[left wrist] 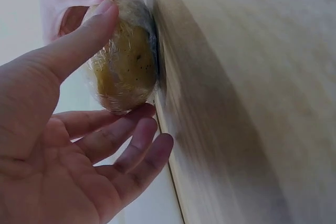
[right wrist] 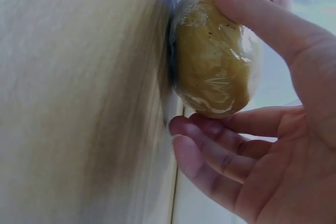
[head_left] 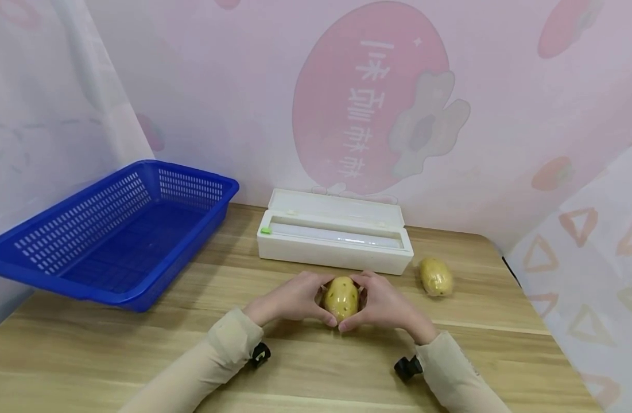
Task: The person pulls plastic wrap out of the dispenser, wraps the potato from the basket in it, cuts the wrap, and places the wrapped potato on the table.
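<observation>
A potato [head_left: 341, 299] wrapped in clear cling film sits on the table between both hands. My left hand [head_left: 297, 298] holds it from the left, thumb at the near side and fingers curving round the far side. From the right, my right hand [head_left: 383, 301] holds the same potato in a mirrored grip, the two thumb tips close together. In the left wrist view the film looks crinkled on the potato [left wrist: 128, 59], and its underside is right at the tabletop. The right wrist view shows the film smoother and shiny over the potato [right wrist: 215, 59].
Behind the hands stands a white cling film box [head_left: 331, 252], its lid raised and a film roll inside. A second wrapped potato [head_left: 436, 277] lies to the right. At the left is a blue plastic basket [head_left: 192, 252]. A printed curtain [head_left: 233, 103] hangs behind the wooden table [head_left: 341, 378].
</observation>
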`<state>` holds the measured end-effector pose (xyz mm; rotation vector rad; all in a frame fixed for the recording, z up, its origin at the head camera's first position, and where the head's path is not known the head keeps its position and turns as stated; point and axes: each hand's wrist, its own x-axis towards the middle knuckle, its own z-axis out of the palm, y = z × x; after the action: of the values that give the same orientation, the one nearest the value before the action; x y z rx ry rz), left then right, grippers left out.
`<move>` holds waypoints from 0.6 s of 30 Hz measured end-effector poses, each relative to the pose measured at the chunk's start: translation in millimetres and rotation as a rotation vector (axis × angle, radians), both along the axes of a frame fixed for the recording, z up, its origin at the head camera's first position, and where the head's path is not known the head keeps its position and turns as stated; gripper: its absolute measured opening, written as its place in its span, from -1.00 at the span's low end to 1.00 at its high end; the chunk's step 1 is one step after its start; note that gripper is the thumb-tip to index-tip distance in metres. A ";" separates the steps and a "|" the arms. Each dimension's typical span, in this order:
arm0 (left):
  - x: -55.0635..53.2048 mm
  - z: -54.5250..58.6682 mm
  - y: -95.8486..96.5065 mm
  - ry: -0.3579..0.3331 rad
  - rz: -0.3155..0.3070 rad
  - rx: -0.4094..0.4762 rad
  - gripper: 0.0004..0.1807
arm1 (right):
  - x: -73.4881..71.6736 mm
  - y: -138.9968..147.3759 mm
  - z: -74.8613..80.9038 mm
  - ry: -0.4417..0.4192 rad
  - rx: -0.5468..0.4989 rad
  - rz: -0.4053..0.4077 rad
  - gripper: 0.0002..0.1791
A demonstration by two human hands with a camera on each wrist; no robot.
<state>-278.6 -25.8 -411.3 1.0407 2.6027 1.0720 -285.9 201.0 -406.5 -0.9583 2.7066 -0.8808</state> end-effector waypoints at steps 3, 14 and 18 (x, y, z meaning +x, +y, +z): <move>0.8 0.7 -0.1 -0.003 -0.001 0.005 -0.24 | -0.1 1.2 1.0 -0.005 0.024 0.007 0.04; 1.2 5.8 -3.7 0.017 0.035 -0.016 -0.32 | -1.8 8.9 11.9 -0.023 -0.004 0.053 0.06; 1.6 7.1 -3.6 0.012 0.029 -0.011 -0.38 | -0.5 7.9 12.2 -0.034 -0.013 0.047 0.04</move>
<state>-277.0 -29.4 -404.2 1.0136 2.6376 1.0594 -286.4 208.9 -394.3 -0.9964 2.6422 -0.8988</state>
